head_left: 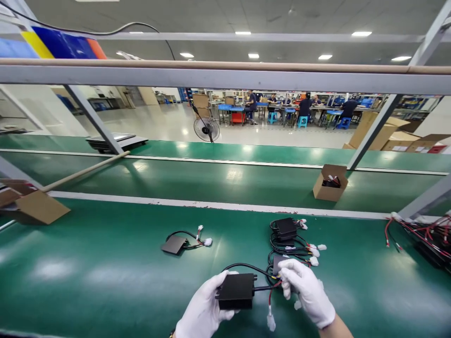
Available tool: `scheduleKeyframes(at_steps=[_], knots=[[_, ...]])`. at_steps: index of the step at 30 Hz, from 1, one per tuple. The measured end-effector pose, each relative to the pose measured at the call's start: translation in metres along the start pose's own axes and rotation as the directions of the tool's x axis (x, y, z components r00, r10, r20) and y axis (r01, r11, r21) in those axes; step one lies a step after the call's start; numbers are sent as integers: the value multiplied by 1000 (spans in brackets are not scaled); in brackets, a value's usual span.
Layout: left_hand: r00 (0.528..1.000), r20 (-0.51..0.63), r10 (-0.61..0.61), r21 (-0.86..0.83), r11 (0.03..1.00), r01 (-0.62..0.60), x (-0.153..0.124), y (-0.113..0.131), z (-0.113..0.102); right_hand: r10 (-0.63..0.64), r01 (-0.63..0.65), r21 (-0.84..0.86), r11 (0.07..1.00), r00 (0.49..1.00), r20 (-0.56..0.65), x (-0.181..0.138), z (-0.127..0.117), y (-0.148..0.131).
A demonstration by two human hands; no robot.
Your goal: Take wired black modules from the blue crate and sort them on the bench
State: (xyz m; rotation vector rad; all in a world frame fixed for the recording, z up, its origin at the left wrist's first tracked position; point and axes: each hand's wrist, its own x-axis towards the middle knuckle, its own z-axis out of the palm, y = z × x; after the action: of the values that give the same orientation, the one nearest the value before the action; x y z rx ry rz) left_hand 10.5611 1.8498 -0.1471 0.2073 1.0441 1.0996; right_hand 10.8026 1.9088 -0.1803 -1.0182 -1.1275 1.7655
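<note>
The fingers first: on the R hand point(306, 291), gloved in white, they're bent in close, tips all but together on the thin coloured wires point(275, 280) at the end of a lead, tho the exact pinch pt is partly hidden. The L hand point(204, 307), also gloved, is wrapped snug round the black case point(236, 291), thumb at its top edge, the rest curled beneath, holding it up off the worktop point(105, 281) nr the front, its cables running R toward the other hand. A white connector point(271, 322) dangles below on red & black wires. Step in hand, AFAICT: steadying the case w/ the L while the R sorts or checks its lead ends. Next move prob. calls for a firm L grip, a light R pinch & no snagging on the neighbours. Those are close: just beyond the R hand sits a bunch of similar cased units point(286, 228), cables looped, white plugs pointing R. Off to the L, well apart, a lone unit point(174, 244) lies w/ its own short lead. Far R there's a heap of red & black wires point(423, 234); behind, an open carton point(329, 188) w/ dark bits & wires inside. Further out, a fan point(206, 129) & seated co-workers, too small to make out in detail.
</note>
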Motion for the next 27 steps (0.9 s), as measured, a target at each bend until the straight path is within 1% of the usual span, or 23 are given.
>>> scheduleKeyframes(at_steps=[4, 8, 11, 14, 16, 17, 18, 19, 20, 21, 22, 23, 24, 25, 26, 27], knots=[[1000, -4, -4, -6, 1000, 4, 6, -6, -1, 14, -15, 215, 977, 1000, 6, 2, -2, 3], [1000, 5, -19, 9, 1000, 19, 11, -12, 3, 52, -49, 415, 909, 999, 2, 3, -6, 9], [999, 21, -48, 6, 999, 48, 11, -12, 14, 80, -66, 499, 864, 997, -8, 2, -11, 13], [995, 55, -77, -7, 997, 78, 11, -11, 28, 90, -67, 511, 857, 996, -21, 0, -22, 16], [994, 66, -92, -8, 996, 93, 13, -12, 37, 77, -57, 466, 883, 997, -25, -2, -33, 15], [992, 74, -101, -8, 995, 101, 15, -12, 41, 55, -33, 404, 914, 998, -43, -3, -40, 13], [989, 90, -119, -12, 993, 120, 18, -13, 45, 19, 2, 294, 956, 997, -69, -5, -46, 10], [983, 115, -143, -22, 989, 146, 21, -14, 49, -44, 58, 131, 990, 993, -113, -7, -53, 7], [973, 149, -174, -35, 983, 181, 23, -15, 54, -136, 124, -79, 989, 976, -168, -9, -58, 3], [960, 191, -203, -54, 975, 217, 26, -17, 58, -256, 185, -309, 933, 944, -208, -12, -63, -1], [944, 234, -233, -75, 964, 257, 29, -18, 63, -386, 235, -524, 818, 901, -198, -16, -67, -5], [927, 272, -258, -96, 951, 293, 32, -20, 67, -503, 286, -693, 662, 855, -127, -20, -69, -8], [912, 307, -273, -117, 940, 321, 34, -21, 72, -588, 344, -803, 487, 809, -9, -24, -70, -12], [900, 337, -278, -139, 930, 339, 36, -23, 76, -636, 403, -859, 316, 762, 123, -28, -70, -15], [890, 363, -275, -158, 923, 350, 37, -25, 80, -646, 456, -875, 164, 720, 255, -30, -69, -18], [881, 389, -268, -171, 919, 355, 39, -28, 83, -641, 495, -869, 33, 677, 361, -32, -66, -21]])
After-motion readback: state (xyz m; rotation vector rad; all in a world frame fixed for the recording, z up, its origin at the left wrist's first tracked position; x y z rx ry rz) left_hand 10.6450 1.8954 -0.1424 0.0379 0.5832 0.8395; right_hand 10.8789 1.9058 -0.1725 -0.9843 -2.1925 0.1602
